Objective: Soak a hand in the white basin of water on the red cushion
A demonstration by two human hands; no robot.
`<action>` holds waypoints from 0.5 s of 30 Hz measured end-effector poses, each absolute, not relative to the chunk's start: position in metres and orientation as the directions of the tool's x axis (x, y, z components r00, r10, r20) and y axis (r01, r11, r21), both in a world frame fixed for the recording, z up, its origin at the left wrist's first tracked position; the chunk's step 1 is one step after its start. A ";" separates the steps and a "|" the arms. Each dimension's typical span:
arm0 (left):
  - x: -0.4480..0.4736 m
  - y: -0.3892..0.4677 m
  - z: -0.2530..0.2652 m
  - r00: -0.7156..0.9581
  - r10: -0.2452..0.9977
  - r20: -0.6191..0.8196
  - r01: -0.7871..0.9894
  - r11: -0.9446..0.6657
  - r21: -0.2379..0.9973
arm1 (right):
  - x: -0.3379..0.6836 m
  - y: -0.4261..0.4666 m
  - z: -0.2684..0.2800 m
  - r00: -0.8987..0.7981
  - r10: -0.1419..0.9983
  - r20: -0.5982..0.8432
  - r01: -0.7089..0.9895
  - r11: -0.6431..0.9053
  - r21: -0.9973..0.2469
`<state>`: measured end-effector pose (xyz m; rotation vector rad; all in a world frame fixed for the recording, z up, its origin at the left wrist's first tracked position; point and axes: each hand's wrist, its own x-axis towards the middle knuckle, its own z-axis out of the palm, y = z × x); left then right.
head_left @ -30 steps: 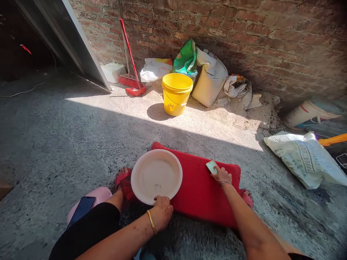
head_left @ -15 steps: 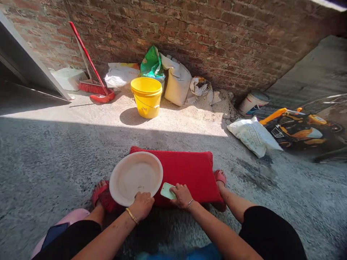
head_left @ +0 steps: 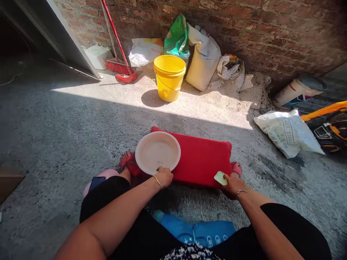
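A shallow, pale round basin (head_left: 157, 150) rests on the left part of a low, red cloth-covered stool or board (head_left: 202, 153). My left hand (head_left: 165, 177) is closed on the basin's near rim, with the thumb over the edge. At the red cover's near right corner, my right hand (head_left: 232, 185) holds a flat, pale green piece (head_left: 220, 178) with rounded corners, perhaps a scraper; its exact kind is unclear. Part of it is hidden under my fingers. Small dark specks lie inside the basin.
A yellow bucket (head_left: 170, 79) stands ahead in sunlight. Behind it are a green bag (head_left: 176, 36), a pale sack (head_left: 203, 61) and spilled grain. A red broom (head_left: 119, 43) leans at left. A white sack (head_left: 290, 131) lies at right, a blue bag (head_left: 195, 231) between my legs.
My right hand has moved right with the pale green piece, from beside the basin to the red cover's right end. My left hand stays on the basin rim. The view has shifted.
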<state>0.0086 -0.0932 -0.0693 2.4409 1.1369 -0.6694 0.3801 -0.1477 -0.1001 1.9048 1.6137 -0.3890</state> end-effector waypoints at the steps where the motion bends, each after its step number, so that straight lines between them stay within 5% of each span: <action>1: 0.009 -0.095 -0.068 0.554 0.611 -0.565 0.788 -0.604 0.120 | 0.360 -0.140 -0.101 0.145 0.801 -0.581 0.978 -0.026 0.208; 9: 0.017 -0.129 -0.060 0.512 0.688 -0.515 0.817 -0.576 0.043 | 0.199 -0.118 -0.132 -0.338 0.752 -0.566 0.931 0.353 -0.087; 12: 0.027 -0.140 -0.060 0.584 0.509 -0.632 0.762 -0.613 0.209 | 0.242 -0.131 -0.135 -0.261 0.733 -0.629 0.952 0.305 -0.040; 15: 0.036 -0.146 -0.063 0.616 0.351 -0.705 0.713 -0.630 0.309 | 0.325 -0.147 -0.125 0.004 0.717 -0.697 0.985 0.118 0.127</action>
